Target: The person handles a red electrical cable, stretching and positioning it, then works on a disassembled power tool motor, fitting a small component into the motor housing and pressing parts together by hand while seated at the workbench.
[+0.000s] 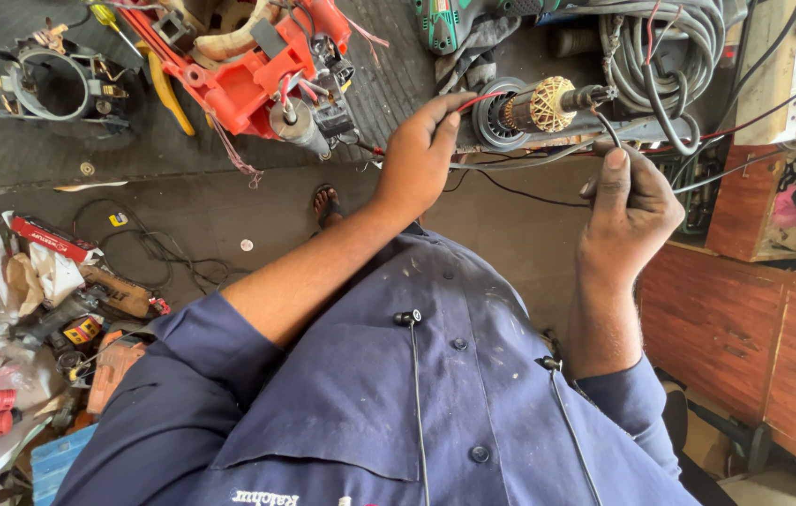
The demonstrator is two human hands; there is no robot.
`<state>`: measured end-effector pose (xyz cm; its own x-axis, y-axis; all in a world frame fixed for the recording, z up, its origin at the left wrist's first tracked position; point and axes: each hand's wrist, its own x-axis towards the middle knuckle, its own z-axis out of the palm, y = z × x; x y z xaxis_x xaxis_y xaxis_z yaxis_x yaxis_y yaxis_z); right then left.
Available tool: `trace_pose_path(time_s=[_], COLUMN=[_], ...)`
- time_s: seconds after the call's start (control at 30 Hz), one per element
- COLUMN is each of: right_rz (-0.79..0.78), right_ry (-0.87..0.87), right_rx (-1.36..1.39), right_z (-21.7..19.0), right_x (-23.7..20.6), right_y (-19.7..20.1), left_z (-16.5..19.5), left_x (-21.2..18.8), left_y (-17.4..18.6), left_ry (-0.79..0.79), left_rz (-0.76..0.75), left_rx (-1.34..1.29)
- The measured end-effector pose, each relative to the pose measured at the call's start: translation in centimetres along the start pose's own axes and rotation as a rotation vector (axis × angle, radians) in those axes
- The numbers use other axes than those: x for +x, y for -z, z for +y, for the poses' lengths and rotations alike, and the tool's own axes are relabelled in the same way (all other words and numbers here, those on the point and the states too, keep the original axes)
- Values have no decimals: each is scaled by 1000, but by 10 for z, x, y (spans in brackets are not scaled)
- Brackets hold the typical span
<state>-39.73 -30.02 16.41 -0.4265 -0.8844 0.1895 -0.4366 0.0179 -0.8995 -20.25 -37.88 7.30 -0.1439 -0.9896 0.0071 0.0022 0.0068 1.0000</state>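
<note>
— At twelve o'clock, what lies on the bench?
— Motor armature (531,108); left hand (420,155) pinches a red lead (482,98), right hand (628,206) grips a black probe (607,129).
— Packages?
— Red oblong box (53,239) at nine o'clock.

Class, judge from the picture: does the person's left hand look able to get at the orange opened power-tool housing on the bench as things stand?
Probably yes. The left hand holds a red wire beside the motor armature, and the orange opened power-tool housing lies close beside it with bare bench between.
</note>
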Motion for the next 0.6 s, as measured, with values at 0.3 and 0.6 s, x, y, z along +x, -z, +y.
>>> trace_pose_path(time_s=[0.3, 0.6], right_rz=[-31, -52], right_ry=[8, 16], right_rx=[-10, -19], right_z=[2, 6], right_x=[3, 5], right_y=[5, 9], left_z=[-7, -1], left_x=[13, -16], left_y=[-10, 0], left_ry=[37, 55], left_rz=[-54, -29], left_rx=[11, 55])
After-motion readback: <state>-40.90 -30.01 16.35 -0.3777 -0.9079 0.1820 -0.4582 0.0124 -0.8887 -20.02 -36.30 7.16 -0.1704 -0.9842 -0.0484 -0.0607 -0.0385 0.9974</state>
